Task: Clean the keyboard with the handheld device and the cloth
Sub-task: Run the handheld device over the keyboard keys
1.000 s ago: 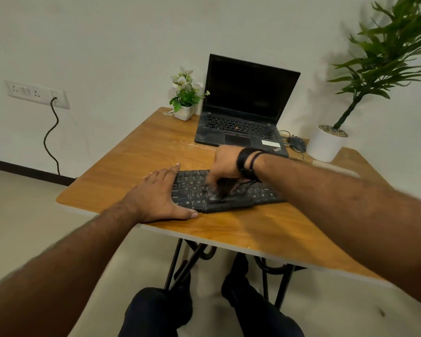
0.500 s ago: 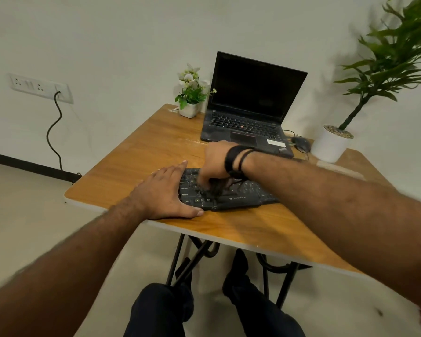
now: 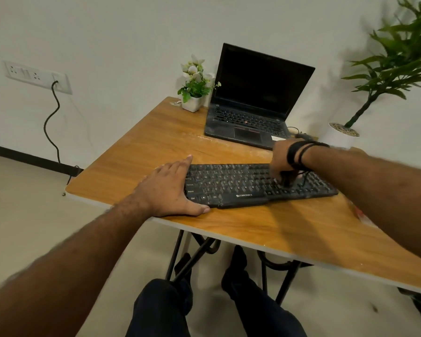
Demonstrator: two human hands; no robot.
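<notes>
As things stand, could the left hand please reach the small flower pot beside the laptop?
Probably yes: the left hand lies flat at the keyboard's left end, and bare table stretches between it and the flower pot.

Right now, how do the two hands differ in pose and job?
The left hand lies flat and open, bracing the left end of the black Zebronics keyboard; the right hand curls down over its right half, gripping a small dark handheld device. Both touch the keyboard.
</notes>
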